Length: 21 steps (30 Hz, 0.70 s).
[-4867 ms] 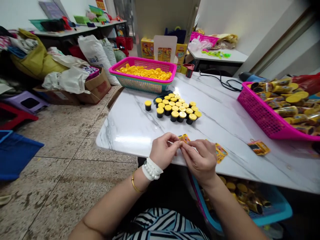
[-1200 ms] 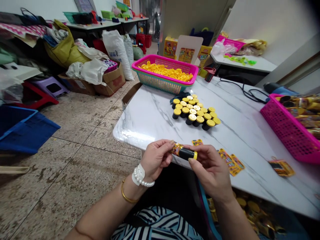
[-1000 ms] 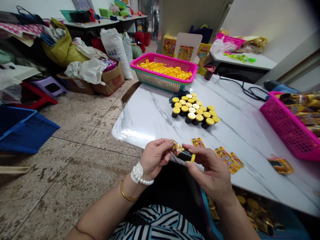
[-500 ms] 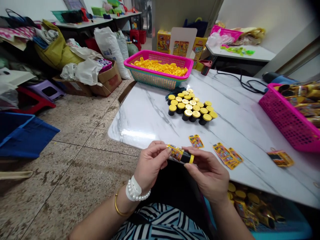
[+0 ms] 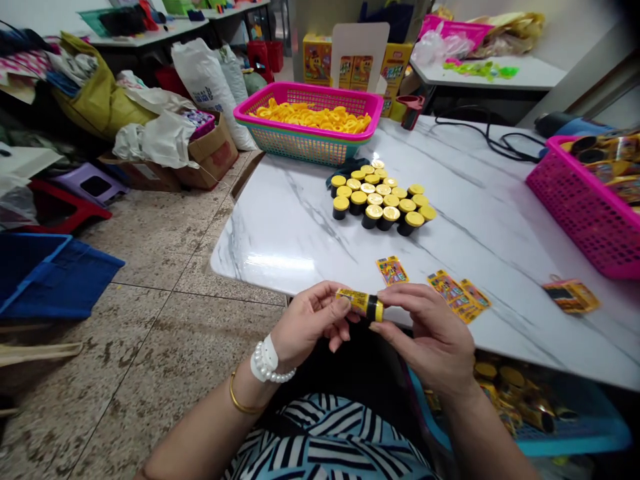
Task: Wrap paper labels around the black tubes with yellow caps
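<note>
One black canister [image 5: 371, 308] with yellow lid, lying roughly level in the air over the near edge of the marble-patterned surface [image 5: 280, 220], held between two bare hands. One yellow printed sleeve [image 5: 354, 300], around the canister, a black band showing between sleeve and lid. Left hand [image 5: 313, 320]: thumb and fingers clamped on the sleeve's free end; pearl bracelet [image 5: 265, 363] and gold bangle [image 5: 237, 400] at the wrist. Right hand [image 5: 433, 337]: fingers clamped about the lid end. Just beyond, flat: one single sleeve [image 5: 393, 270]; to its right, overlapping sleeves [image 5: 454, 293]; farther right, one printed packet [image 5: 571, 295]. Mid-surface: a cluster of upright canisters [image 5: 384, 190], black, yellow-lidded. Behind: a pink basket [image 5: 300, 128] nested over a teal basket [image 5: 305, 147], filled with yellow pieces [image 5: 313, 118]. Far right: a second pink basket [image 5: 575, 203] of wrapped canisters [image 5: 617, 150]. Below the surface's edge: a blue basket [image 5: 580, 445] holding more, partly hidden.
</note>
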Each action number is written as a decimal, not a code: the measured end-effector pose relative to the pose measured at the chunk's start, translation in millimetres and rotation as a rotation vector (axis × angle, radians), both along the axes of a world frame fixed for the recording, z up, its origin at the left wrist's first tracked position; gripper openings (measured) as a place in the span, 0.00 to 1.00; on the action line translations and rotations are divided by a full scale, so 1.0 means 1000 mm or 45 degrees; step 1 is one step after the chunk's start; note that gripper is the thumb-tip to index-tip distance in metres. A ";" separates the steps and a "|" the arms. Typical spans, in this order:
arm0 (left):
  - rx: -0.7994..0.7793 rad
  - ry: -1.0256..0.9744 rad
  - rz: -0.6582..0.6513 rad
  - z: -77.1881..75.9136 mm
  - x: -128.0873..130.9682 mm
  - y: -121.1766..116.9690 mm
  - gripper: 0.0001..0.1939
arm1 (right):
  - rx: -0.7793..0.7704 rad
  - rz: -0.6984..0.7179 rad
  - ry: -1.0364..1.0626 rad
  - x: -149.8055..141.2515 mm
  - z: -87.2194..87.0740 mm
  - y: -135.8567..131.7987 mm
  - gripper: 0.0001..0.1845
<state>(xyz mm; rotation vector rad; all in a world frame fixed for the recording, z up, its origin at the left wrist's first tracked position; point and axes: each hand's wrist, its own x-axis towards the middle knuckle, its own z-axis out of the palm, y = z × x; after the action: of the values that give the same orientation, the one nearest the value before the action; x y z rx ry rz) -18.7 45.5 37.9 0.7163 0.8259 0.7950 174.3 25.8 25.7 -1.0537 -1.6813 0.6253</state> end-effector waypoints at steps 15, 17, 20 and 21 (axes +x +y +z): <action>0.146 0.134 -0.059 0.008 0.004 0.001 0.14 | 0.200 0.000 -0.204 0.009 0.009 -0.010 0.26; 0.174 0.102 -0.084 0.009 0.007 0.001 0.13 | 0.218 0.001 -0.223 0.011 0.012 -0.012 0.27; 0.286 0.052 -0.136 0.010 0.012 0.001 0.13 | 0.252 0.011 -0.244 0.014 0.014 -0.015 0.27; 0.359 0.074 -0.133 0.010 0.013 0.001 0.13 | 0.254 0.005 -0.238 0.015 0.013 -0.016 0.27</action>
<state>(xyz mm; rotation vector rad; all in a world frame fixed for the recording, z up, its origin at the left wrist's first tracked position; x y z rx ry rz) -5.7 46.7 47.6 1.0285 0.7292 0.8075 189.5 10.2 38.6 -0.9890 -1.8649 0.3605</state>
